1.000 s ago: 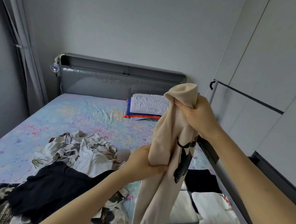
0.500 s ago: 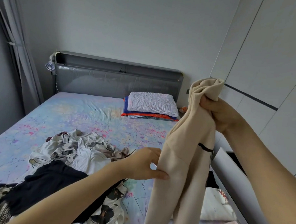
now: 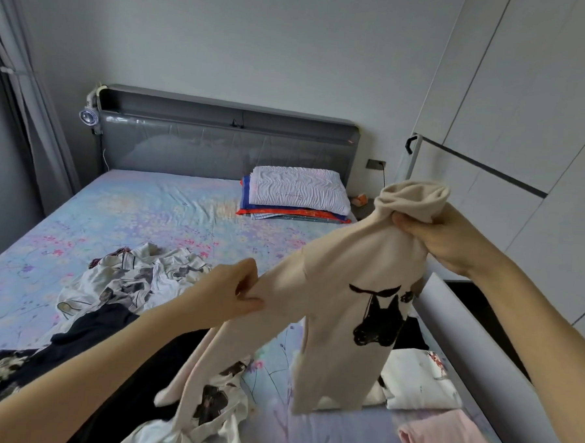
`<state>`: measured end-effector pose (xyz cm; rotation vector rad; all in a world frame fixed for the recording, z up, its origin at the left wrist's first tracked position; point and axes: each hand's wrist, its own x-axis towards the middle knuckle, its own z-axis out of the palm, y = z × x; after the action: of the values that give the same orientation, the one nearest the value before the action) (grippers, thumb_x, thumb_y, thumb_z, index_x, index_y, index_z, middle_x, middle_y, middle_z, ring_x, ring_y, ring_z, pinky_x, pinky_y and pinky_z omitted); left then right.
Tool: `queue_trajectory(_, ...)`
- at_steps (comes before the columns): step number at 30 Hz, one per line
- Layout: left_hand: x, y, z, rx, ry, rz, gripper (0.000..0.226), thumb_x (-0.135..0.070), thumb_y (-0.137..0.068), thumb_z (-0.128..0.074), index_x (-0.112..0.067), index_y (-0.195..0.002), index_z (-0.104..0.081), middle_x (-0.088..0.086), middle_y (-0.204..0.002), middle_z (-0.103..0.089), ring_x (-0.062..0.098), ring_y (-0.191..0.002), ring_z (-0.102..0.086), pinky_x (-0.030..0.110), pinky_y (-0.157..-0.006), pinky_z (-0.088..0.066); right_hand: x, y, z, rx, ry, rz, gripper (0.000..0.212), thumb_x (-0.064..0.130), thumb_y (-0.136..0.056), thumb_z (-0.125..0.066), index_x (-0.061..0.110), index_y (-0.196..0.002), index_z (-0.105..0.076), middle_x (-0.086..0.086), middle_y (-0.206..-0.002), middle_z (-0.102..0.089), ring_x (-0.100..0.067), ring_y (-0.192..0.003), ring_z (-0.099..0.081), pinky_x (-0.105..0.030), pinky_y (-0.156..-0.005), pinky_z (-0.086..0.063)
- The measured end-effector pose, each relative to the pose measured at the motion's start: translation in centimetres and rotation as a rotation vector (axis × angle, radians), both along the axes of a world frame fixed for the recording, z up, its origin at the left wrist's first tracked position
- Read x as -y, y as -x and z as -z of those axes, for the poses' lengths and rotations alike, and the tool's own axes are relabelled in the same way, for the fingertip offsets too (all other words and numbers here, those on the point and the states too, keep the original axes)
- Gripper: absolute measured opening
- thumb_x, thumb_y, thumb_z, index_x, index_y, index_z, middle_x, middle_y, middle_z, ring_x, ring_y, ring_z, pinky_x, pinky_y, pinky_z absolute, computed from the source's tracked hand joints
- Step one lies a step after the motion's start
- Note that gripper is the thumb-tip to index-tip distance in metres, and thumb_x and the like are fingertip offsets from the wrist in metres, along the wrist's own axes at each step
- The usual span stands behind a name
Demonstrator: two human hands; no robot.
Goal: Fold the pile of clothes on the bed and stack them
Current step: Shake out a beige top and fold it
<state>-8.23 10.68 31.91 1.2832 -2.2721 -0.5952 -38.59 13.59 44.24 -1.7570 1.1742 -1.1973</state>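
Observation:
A beige long-sleeved top point(image 3: 342, 278) with a black animal print hangs in the air over the bed point(image 3: 169, 221). My right hand point(image 3: 442, 242) grips its bunched neck, held high at the right. My left hand point(image 3: 229, 292) pinches a sleeve near the shoulder and holds it out to the left. The sleeve's end droops onto the unfolded pile point(image 3: 135, 281) of white patterned and black clothes at the lower left. Folded garments lie at the lower right: a white one point(image 3: 418, 380), a pink one point(image 3: 449, 439) and a black one partly hidden behind the top.
A pillow on folded blankets point(image 3: 296, 194) lies near the grey headboard point(image 3: 227, 143). White wardrobe doors point(image 3: 527, 115) stand along the right. The bed's grey side rail point(image 3: 474, 352) runs below my right arm. A curtain point(image 3: 26, 105) hangs at the left.
The top has spread out: my left hand has drawn the sleeve leftward, so the black print now faces me. My right hand stays high with the neck.

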Motion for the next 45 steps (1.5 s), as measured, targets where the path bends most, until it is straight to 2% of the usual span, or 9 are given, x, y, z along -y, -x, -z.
queue_trajectory(6,0.7,-1.6,5.1,0.179,0.033,-0.132,0.020,-0.016,-0.086,-0.055,-0.020,-0.105,-0.055,-0.003,-0.070,-0.052,0.030,-0.078,-0.057,0.033,-0.065,-0.041,-1.3,-3.2,5.3,-0.175,-0.222,-0.246,0.024,0.006,-0.084,-0.062,0.025,-0.098,-0.065,0.027,-0.094,-0.068,0.012,-0.094,-0.060,-0.008,-0.078,-0.045)
queue_trajectory(12,-0.7,-1.4,10.0,0.396,-0.114,-0.279,0.039,-0.029,-0.096,-0.042,-0.024,-0.059,-0.031,-0.009,-0.060,-0.039,0.019,-0.064,-0.042,0.030,-0.052,-0.027,-0.7,-3.2,7.2,-0.115,-0.277,-0.241,0.021,0.004,-0.084,-0.063,0.022,-0.093,-0.068,0.022,-0.090,-0.068,0.006,-0.090,-0.063,-0.009,-0.072,-0.047)
queue_trajectory(16,-0.7,-1.4,11.3,-0.077,-0.651,-0.363,0.032,-0.031,-0.101,-0.041,-0.014,-0.077,-0.054,-0.002,-0.052,-0.062,0.009,-0.042,-0.057,0.020,-0.043,-0.042,0.7,-2.9,8.3,-0.132,-0.301,-0.242,0.021,0.001,-0.088,-0.060,0.020,-0.096,-0.065,0.026,-0.084,-0.067,0.010,-0.084,-0.061,-0.006,-0.067,-0.045)
queue_trajectory(19,-0.5,-1.3,12.1,-0.453,-0.940,-0.406,0.025,-0.020,-0.099,-0.049,-0.001,-0.092,-0.064,0.009,-0.078,-0.073,0.017,-0.067,-0.071,0.025,-0.061,-0.059,2.0,-2.5,9.9,-0.113,-0.336,-0.202,0.025,0.003,-0.089,-0.059,0.023,-0.101,-0.064,0.029,-0.089,-0.067,0.012,-0.086,-0.060,-0.005,-0.070,-0.044)
queue_trajectory(28,7.5,-3.6,12.2,-0.277,-0.470,-0.601,0.015,-0.003,-0.080,-0.067,-0.008,-0.093,-0.073,0.004,-0.078,-0.064,0.023,-0.082,-0.060,0.030,-0.075,-0.046,8.7,-1.6,14.5,-0.010,-0.324,0.059,0.022,0.032,-0.076,-0.071,0.041,-0.097,-0.071,0.024,-0.111,-0.064,0.001,-0.111,-0.057,-0.020,-0.093,-0.046)
queue_trajectory(33,12.6,-4.5,8.5,-0.480,-0.271,-0.649,0.043,0.010,-0.077,-0.053,-0.018,-0.106,-0.070,0.006,-0.087,-0.066,0.018,-0.079,-0.057,0.020,-0.063,-0.045,10.6,-2.6,10.6,-0.023,-0.118,-0.002,0.029,0.006,-0.084,-0.068,0.034,-0.092,-0.067,0.024,-0.088,-0.070,0.008,-0.089,-0.062,-0.009,-0.076,-0.046)
queue_trajectory(37,13.7,-6.1,11.7,-0.604,-0.402,-0.742,0.053,0.017,-0.075,-0.040,-0.014,-0.104,-0.072,0.009,-0.085,-0.066,0.020,-0.075,-0.054,0.023,-0.065,-0.043,10.1,-3.8,14.0,-0.267,-0.172,-0.147,0.047,-0.008,-0.086,-0.061,0.038,-0.079,-0.068,0.026,-0.092,-0.066,0.017,-0.087,-0.059,-0.004,-0.074,-0.043)
queue_trajectory(41,12.5,-7.2,19.6,-0.625,-0.612,-0.798,0.042,0.014,-0.087,-0.039,-0.001,-0.115,-0.067,0.006,-0.080,-0.061,0.018,-0.070,-0.052,0.013,-0.052,-0.038,10.0,-3.7,23.2,-0.449,-0.396,-0.234,0.022,0.000,-0.087,-0.062,0.015,-0.099,-0.072,0.001,-0.102,-0.070,-0.010,-0.101,-0.065,-0.020,-0.088,-0.048)
queue_trajectory(45,10.2,-7.3,29.5,-0.609,-0.896,-0.861,0.042,0.015,-0.089,-0.036,0.000,-0.109,-0.069,0.015,-0.095,-0.064,0.026,-0.084,-0.058,0.026,-0.075,-0.047,8.7,-4.1,32.4,-0.696,-0.441,-0.331,0.011,0.013,-0.088,-0.064,0.015,-0.094,-0.072,0.002,-0.096,-0.073,-0.003,-0.088,-0.062,-0.024,-0.074,-0.046)
